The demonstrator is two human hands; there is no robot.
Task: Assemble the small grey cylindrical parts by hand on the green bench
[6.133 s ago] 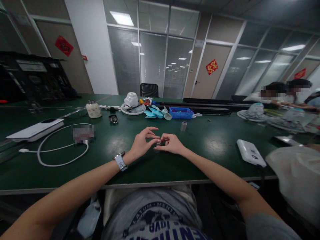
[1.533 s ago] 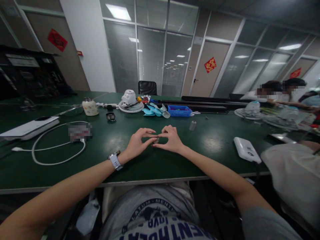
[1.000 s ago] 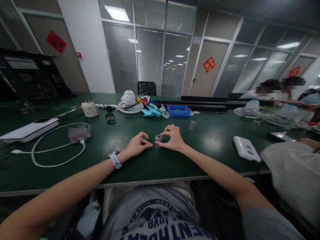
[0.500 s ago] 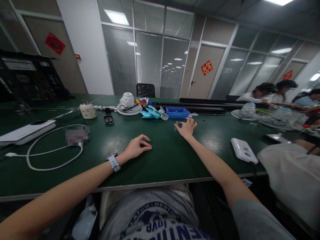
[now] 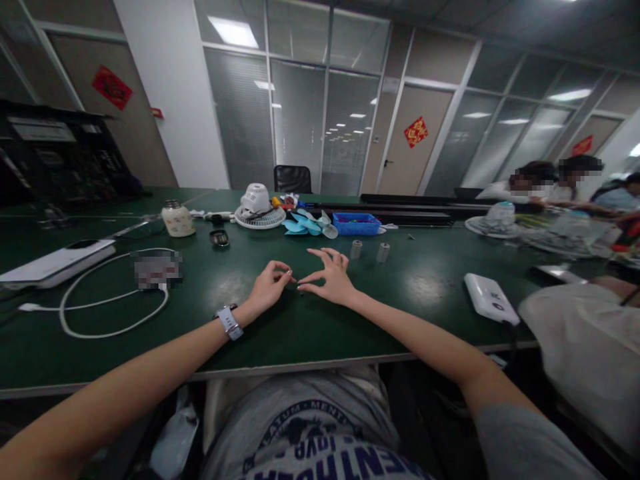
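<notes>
My left hand (image 5: 270,288), with a grey-banded watch (image 5: 230,323) on its wrist, is just above the green table, thumb and fingertips drawn together in a pinch. Whatever may be between them is too small to make out. Close to its right, my right hand (image 5: 331,279) has its fingers spread, its thumb and index finger reaching toward the left fingertips. A tiny dark speck (image 5: 301,294) shows below those tips. Beyond my right hand, two small metal cylinders (image 5: 356,249) stand upright on the table, apart from both hands.
A blue bin (image 5: 356,225), light-blue fan blades (image 5: 304,224) and a white fan (image 5: 256,203) line the back. On the left are a patterned jar (image 5: 178,220) and a white cable (image 5: 63,319). A white box-like device (image 5: 491,297) lies right, near a seated person.
My right hand has left the metal cylinders and come left and nearer, beside my left hand. Both cylinders now show. My left hand's fingers have closed together.
</notes>
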